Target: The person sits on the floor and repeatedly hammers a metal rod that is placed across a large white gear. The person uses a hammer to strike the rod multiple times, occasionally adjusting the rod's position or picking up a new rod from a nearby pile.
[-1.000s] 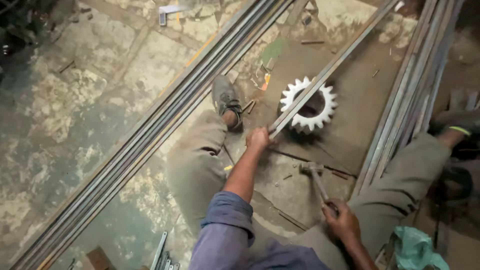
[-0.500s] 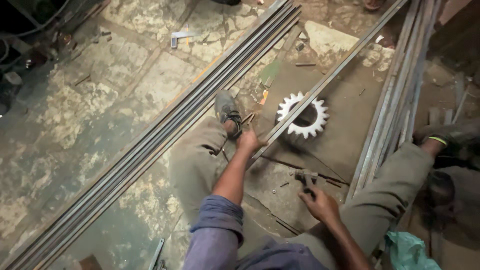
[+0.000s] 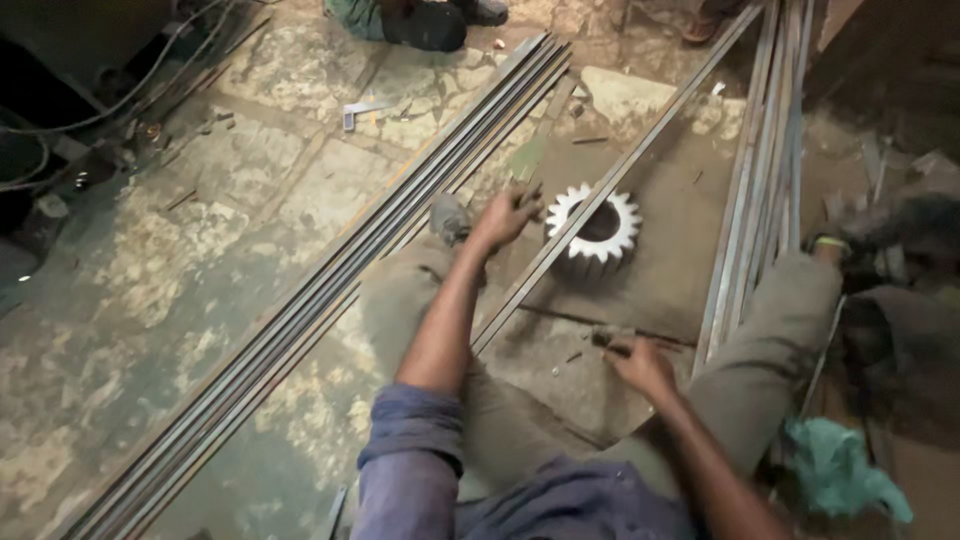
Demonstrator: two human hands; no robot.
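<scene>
I sit on the floor with my legs spread. A long steel bar (image 3: 660,130) lies slanted across a white toothed gear (image 3: 628,238) between my legs. My left hand (image 3: 505,216) is off the bar, just left of the gear and beside my shoe (image 3: 448,216). Its fingers are spread over small bits on the floor, and it grips nothing that I can see. My right hand (image 3: 642,366) rests low near my right thigh, closed on the handle of a small hammer (image 3: 610,338) whose head touches the floor.
A bundle of long steel bars (image 3: 300,330) runs diagonally on my left, and another bundle (image 3: 762,180) lies along my right leg. Another person's legs (image 3: 420,20) are at the top. A green cloth (image 3: 840,470) lies at the lower right, cables (image 3: 90,110) at the upper left.
My left hand has let go of the near end of the bar and moved up beside the gear. My right hand with the hammer has shifted slightly forward. My view has tilted forward.
</scene>
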